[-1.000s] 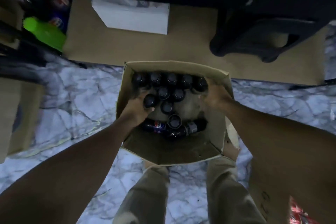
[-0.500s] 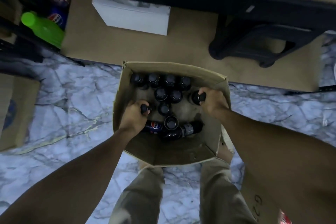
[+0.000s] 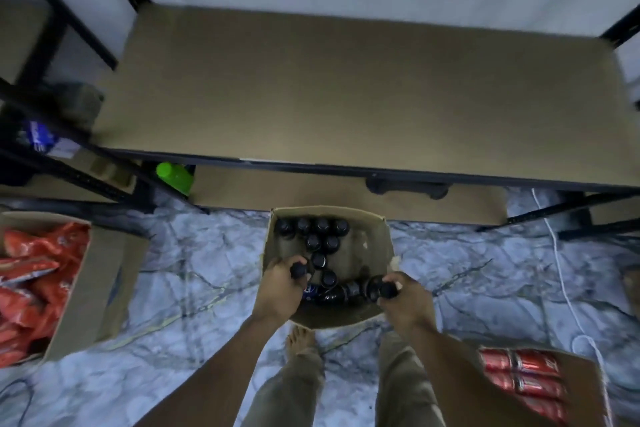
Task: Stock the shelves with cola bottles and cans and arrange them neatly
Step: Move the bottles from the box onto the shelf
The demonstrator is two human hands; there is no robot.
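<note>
Left hand clutches capped cola bottle by neck; right hand clutches second bottle likewise. Both at near end of cardboard box holding more bottles, on marble floor before shelf.

Red cans blurred, labels illegible

Marble-patterned floor. Left: open cardboard box holding red-orange packets. Right: white cable trailing across floor. Green bottle, blurred, past the floor's far edge, left of centre.
</note>
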